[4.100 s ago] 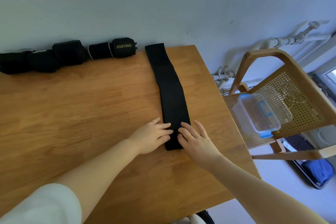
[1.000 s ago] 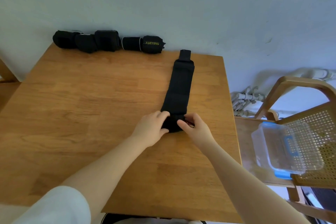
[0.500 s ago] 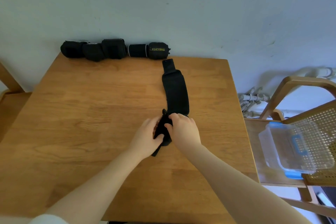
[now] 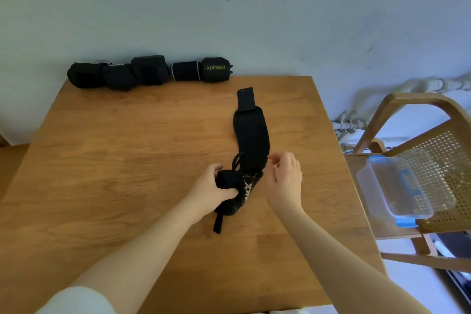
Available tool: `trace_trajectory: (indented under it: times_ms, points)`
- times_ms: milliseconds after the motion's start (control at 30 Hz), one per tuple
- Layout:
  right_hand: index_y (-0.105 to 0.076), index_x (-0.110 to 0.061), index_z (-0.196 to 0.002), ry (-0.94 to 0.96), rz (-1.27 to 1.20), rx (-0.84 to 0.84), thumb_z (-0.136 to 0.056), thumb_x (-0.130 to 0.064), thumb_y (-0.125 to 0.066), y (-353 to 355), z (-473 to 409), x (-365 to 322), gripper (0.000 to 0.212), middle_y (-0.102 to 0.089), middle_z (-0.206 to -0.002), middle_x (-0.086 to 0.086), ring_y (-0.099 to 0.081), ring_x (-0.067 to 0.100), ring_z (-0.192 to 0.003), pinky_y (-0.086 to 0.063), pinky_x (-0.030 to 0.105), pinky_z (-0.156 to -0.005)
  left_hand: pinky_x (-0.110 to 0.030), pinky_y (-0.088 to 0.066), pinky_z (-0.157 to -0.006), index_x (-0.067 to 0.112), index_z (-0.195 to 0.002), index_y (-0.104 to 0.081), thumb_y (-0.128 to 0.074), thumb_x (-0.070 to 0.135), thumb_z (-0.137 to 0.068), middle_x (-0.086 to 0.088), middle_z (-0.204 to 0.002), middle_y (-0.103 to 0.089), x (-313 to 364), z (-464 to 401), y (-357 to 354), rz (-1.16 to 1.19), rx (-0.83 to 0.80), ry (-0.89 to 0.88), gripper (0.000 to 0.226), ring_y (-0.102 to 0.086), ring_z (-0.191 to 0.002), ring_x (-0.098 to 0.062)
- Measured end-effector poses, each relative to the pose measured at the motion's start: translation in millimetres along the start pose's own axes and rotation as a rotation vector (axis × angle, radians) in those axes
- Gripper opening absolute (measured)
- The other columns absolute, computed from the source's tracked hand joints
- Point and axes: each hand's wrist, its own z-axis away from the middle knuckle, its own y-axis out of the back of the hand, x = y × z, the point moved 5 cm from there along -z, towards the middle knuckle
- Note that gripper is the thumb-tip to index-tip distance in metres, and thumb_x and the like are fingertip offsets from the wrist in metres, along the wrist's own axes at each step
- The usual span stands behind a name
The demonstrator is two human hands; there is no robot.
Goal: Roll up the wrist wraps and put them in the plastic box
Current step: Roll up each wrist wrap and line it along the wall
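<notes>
Wooden tabletop [image 4: 107, 160] carries the black wrist wrap [image 4: 251, 140], its started roll clamped in the left hand [image 4: 214, 186] grip while the right hand [image 4: 285, 176] hovers open; slack tension may let the roll unwind.

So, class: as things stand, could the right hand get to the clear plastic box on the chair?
Probably yes. The right hand is open and holds nothing, and the clear plastic box sits on the wooden chair to its right, with nothing visible between them.
</notes>
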Motion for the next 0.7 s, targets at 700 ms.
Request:
trace_trajectory:
  times_ms: [700]
  points:
    - [-0.048, -0.018, -0.128, 0.207, 0.056, -0.372, -0.091, -0.007, -0.057, -44, -4, -19, 0.04, -0.049, -0.127, -0.004, -0.043, 0.014, -0.119, -0.04, 0.027, -0.095, -0.032, -0.048, -0.085, 0.04, -0.105, -0.044, -0.073, 0.009, -0.069, 0.007, -0.108, -0.056, 2, 1, 48, -0.422, -0.183, -0.347, 0.055, -0.053, -0.1, -0.012]
